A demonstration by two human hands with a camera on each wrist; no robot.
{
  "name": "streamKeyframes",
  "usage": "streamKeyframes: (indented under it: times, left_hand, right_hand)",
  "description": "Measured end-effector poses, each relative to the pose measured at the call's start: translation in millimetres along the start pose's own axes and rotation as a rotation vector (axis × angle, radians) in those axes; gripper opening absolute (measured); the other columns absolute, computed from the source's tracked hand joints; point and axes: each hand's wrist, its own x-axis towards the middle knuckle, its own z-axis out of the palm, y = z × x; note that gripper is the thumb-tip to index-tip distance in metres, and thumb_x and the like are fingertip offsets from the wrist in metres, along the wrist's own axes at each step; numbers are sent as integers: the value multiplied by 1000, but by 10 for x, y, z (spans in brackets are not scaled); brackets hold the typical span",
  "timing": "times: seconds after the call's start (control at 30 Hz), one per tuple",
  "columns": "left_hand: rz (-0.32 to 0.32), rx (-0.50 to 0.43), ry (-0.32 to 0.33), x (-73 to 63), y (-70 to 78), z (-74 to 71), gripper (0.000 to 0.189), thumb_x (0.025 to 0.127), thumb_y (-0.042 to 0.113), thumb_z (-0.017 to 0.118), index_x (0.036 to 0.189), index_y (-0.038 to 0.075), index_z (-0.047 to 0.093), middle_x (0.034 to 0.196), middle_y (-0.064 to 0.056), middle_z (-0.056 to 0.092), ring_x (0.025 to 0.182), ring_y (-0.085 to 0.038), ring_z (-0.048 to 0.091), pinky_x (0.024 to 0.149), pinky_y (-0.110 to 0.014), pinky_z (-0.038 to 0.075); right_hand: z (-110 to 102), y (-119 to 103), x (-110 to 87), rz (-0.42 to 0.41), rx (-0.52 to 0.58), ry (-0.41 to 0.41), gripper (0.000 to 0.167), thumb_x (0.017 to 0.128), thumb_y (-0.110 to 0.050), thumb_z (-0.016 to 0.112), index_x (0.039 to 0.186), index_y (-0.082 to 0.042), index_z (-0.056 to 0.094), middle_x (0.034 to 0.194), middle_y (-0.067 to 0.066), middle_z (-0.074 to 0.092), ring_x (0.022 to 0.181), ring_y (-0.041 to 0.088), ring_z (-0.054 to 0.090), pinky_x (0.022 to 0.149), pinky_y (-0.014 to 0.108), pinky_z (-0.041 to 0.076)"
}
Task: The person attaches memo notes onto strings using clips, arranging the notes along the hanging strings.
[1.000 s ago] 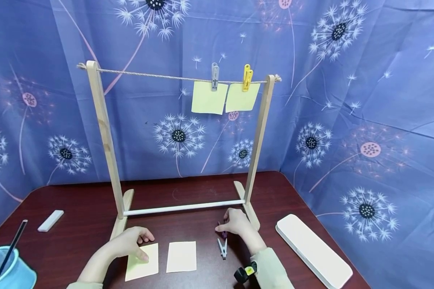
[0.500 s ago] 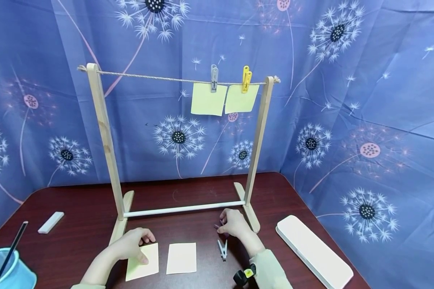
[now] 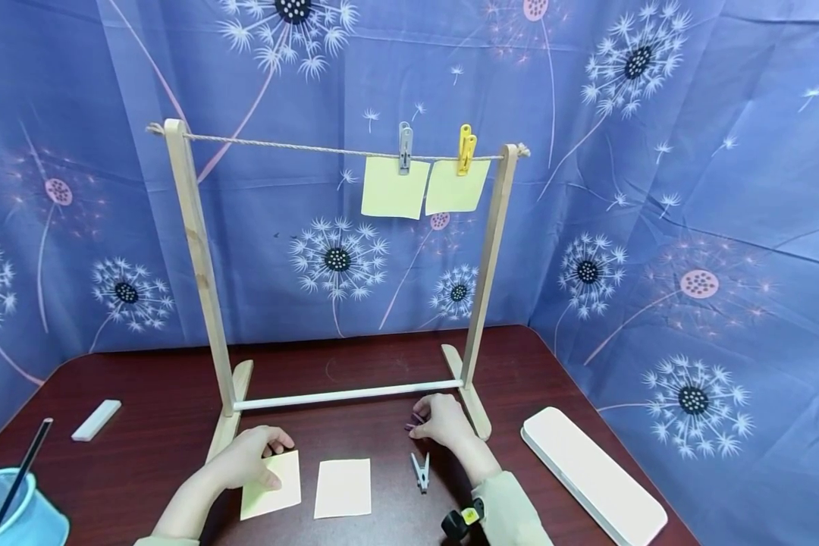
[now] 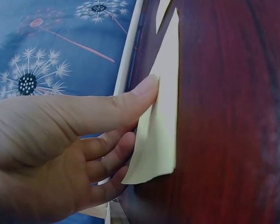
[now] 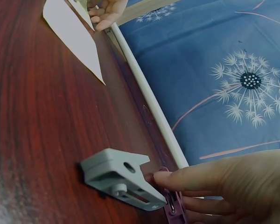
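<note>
My left hand (image 3: 249,459) pinches a pale yellow paper note (image 4: 161,121), thumb on its upper face and fingers behind it. In the left wrist view the note's near end bends up off the table. Between the thumb and fingers of my right hand (image 3: 447,421) is a purple clothespin (image 5: 174,205), mostly hidden by the fingers in the head view. A grey clothespin (image 3: 420,472) lies just in front of that hand. Another yellow note (image 3: 343,487) lies flat between the hands.
Behind the hands stands a wooden frame (image 3: 201,258) with a rope (image 3: 273,142) across its top. Two yellow notes (image 3: 394,196) hang there from a grey and a yellow clothespin (image 3: 465,152). A white case (image 3: 590,474) lies right; a blue mesh cup (image 3: 37,516) and white block (image 3: 96,420) are left.
The note in my left hand has shifted slightly away from me and its near edge has risen. My right hand stays nearly in place, with the purple clothespin turned a little in its fingers.
</note>
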Motion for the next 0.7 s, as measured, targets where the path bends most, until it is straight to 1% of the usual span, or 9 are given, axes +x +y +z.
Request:
streamKeyframes:
  times: [0.1,0.2,0.27,0.33,0.4,0.47,0.57,0.63,0.7]
  left_hand:
    - [0,21,8,9,-10,-27,51,58,-1,88,104,-2,64,93,-6,61,86,-19,54,73,-27,47]
    - [7,67,26,5,-15,-73,51,58,3,90,103,-2,64,94,-6,62,86,-19,56,75,-29,49]
    - [-13,104,45,-6,-7,-99,52,57,4,91,101,-1,65,93,-6,62,86,-19,56,75,-31,48]
    - [-50,149,64,-16,4,-110,52,53,6,92,98,2,66,92,-5,61,85,-19,56,76,-32,48]
    - [-88,180,71,-25,17,-107,54,50,6,93,97,4,66,91,-5,59,86,-19,56,76,-34,48]
    - [-109,206,73,-32,26,-96,55,48,7,94,95,6,66,90,-4,59,86,-18,56,77,-35,47]
    - [-112,219,76,-32,30,-81,56,47,6,94,95,7,65,89,-4,57,85,-18,55,77,-35,47]
    - [-109,218,79,-29,27,-78,56,46,5,94,94,7,65,89,-4,57,85,-17,54,77,-35,47]
    - [-106,212,80,-26,21,-78,56,46,3,94,94,7,65,90,-3,57,85,-17,54,77,-35,47]
  right_hand:
    - [0,-7,-5,27,7,-5,31,63,-14,89,87,-4,73,82,4,72,75,15,65,68,28,51]
    - [12,-1,-7,43,7,0,29,63,-15,89,83,-4,72,79,3,71,72,13,63,65,28,50]
    - [20,3,-12,47,13,8,28,62,-16,90,81,-4,72,76,3,70,69,12,61,64,28,50]
    - [27,9,-20,32,20,19,28,62,-16,90,80,-4,71,73,2,69,66,10,59,62,28,49]
    - [53,51,-14,-5,22,36,28,64,-21,89,79,-5,72,71,0,68,64,8,57,59,27,48]
    - [57,53,-17,-23,25,40,29,65,-23,89,79,-5,72,70,-1,67,64,7,56,58,26,48]
    - [65,53,-9,-25,12,48,28,65,-23,89,79,-5,73,72,-1,69,65,8,59,59,27,49]
    - [52,19,-8,10,7,43,27,64,-19,90,80,-4,74,74,1,71,68,10,62,62,28,50]
    - [60,18,1,22,-10,48,27,63,-19,90,80,-5,75,75,2,72,69,11,63,62,27,51]
